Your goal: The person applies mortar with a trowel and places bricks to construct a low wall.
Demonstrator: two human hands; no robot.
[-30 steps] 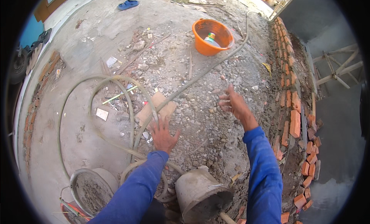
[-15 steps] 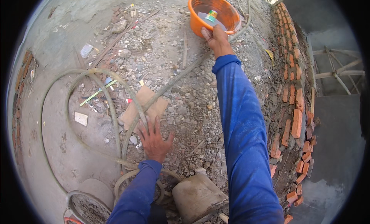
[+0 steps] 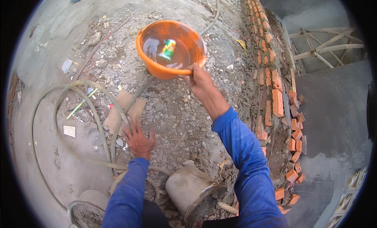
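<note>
Where the ground is crossed at nine o'clock by the loops of a pale hose, a small white tile is enclosed by them, and between seven and eight o'clock a grey bucket is cut off by the lower edge of the view. At eight o'clock the left hand is held palm down with its fingers spread, beside a flat brown piece and the hose; whether either is pressed by it cannot be told. Near half past eleven the orange basin is found, with shallow water and a yellow-and-green container inside. At six o'clock a grey pail is seen tipped on its side. Toward one o'clock, the basin's rim is pinched, between its own four and five o'clock, by the fingers of the right hand. At two o'clock a low row of bricks is laid, and loose bricks are strewn between three and four. As far as can be judged, the grasping of the basin is done, with one hand only. Its contents are not yet emptied or taken out, and it is not yet released; whether it is raised clear of the rubble cannot be told.
</note>
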